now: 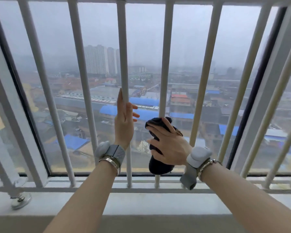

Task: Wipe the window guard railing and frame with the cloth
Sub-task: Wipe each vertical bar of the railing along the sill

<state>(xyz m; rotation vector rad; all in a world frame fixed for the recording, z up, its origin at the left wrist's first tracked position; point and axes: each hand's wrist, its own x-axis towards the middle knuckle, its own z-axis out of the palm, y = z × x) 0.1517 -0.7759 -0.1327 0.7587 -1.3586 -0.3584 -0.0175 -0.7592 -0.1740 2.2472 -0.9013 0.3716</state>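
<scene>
two hands, one cloth (159, 163), a row of white vertical bars. left hand (124, 121) rests open-fingered against the middle bar (123, 47), gripping nothing. right hand (169, 142) clasps the dark, bunched cloth around the next bar (166, 56). clear gaps between bars; sill (141, 204) below.

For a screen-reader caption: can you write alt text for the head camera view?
A person's right hand presses a dark cloth around a white vertical bar of a window guard railing, while the left hand rests open against the next bar. Beyond the glass lies a hazy city.
</scene>
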